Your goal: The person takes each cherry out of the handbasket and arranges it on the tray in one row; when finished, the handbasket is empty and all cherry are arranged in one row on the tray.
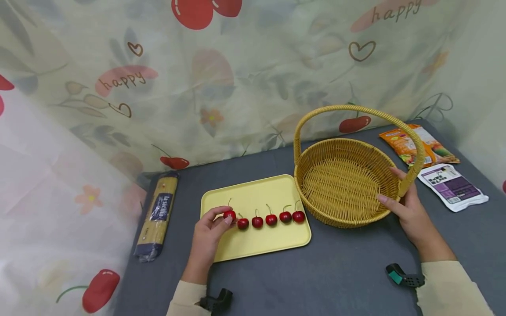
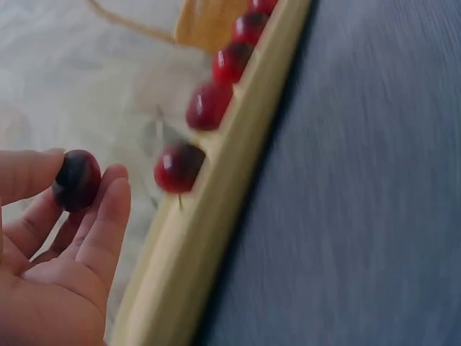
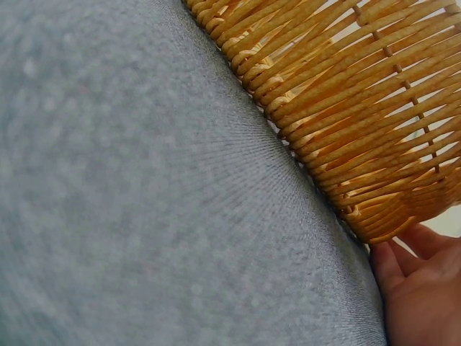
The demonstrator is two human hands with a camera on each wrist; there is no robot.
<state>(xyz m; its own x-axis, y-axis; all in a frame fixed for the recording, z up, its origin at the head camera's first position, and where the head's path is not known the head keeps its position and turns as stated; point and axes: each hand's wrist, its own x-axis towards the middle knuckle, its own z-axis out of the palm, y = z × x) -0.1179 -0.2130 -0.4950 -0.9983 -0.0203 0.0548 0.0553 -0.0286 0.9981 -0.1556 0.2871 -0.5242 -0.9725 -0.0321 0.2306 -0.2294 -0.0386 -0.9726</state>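
My left hand [image 1: 207,235] pinches a dark red cherry [image 2: 81,180] between thumb and fingers, just above the left part of a pale yellow tray [image 1: 257,245]. To the right of it, several more cherries [image 1: 271,220] lie in a row along the tray, most showing their stems. My right hand [image 1: 411,215] holds the right side of a round woven basket [image 1: 341,184], thumb over the rim inside and other fingers partly hidden behind the wall. The basket's tall arched handle stands upright, and its inside shows only bare weave. Its left rim reaches the tray's right edge.
A pack of spaghetti [image 1: 156,217] lies left of the tray. Behind and right of the basket are an orange food bag [image 1: 423,145] and a white and purple packet [image 1: 452,186]. Patterned cloth [image 1: 253,87] hangs behind the grey table [image 1: 300,281].
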